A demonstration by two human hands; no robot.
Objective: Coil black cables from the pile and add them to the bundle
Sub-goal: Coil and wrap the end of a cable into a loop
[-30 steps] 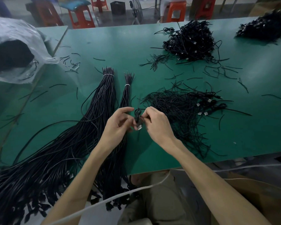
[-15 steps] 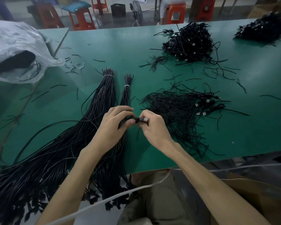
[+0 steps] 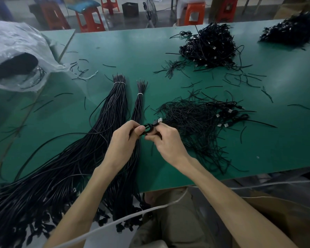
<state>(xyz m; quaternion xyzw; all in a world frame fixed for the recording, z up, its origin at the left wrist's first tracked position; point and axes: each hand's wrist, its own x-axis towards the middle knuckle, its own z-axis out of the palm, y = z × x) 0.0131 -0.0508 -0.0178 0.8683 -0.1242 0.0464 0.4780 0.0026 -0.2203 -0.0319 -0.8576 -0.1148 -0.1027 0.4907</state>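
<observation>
Between my two hands sits a small coiled black cable (image 3: 148,128) with a silver USB plug (image 3: 159,120) sticking up to the right. My left hand (image 3: 125,138) pinches the coil's left side and my right hand (image 3: 166,140) pinches its right side, both just above the green table (image 3: 141,56). Two tied bundles of long black cables (image 3: 115,111) lie under and left of my left hand, running off the near edge. A loose pile of thin black ties and coiled cables (image 3: 195,122) spreads right of my right hand.
Bigger heaps of coiled black cables sit at the far middle (image 3: 211,49) and far right (image 3: 293,31). A clear plastic bag (image 3: 16,56) with dark contents lies at the left. Short black ties litter the table. Orange stools (image 3: 193,15) stand beyond it.
My hands have turned the coil so its USB plug now points up and to the right. Both hands stay pinched on it at the same spot.
</observation>
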